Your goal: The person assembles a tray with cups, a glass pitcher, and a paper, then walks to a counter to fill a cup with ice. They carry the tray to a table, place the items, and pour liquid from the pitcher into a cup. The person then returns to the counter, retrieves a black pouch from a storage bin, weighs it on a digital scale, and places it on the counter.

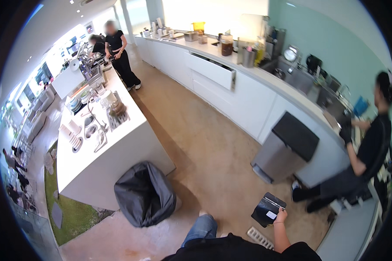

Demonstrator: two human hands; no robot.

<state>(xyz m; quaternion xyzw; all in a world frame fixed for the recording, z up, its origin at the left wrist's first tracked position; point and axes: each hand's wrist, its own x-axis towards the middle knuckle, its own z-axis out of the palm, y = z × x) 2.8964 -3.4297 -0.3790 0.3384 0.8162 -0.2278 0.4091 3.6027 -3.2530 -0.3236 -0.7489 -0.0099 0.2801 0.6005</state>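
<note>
My right hand (281, 216) grips the edge of a black pouch (267, 206), which carries a white label and a pale strip along its upper part. The pouch hangs above the brown floor, a little right of my legs. Beneath my right forearm, a pale slotted floor grate (260, 237) is partly covered. My left hand is out of view. Before me on the left stands a bin lined with a black plastic bag (140, 195), its mouth gaping.
A white island counter (108, 163) with cups, dishes and a tap runs along the left. Against the right counter stands a steel pedal bin (280, 153) with a black lid. A drawer (210, 68) juts out. A black-gloved person (362, 146) works by the sink; others stand far left.
</note>
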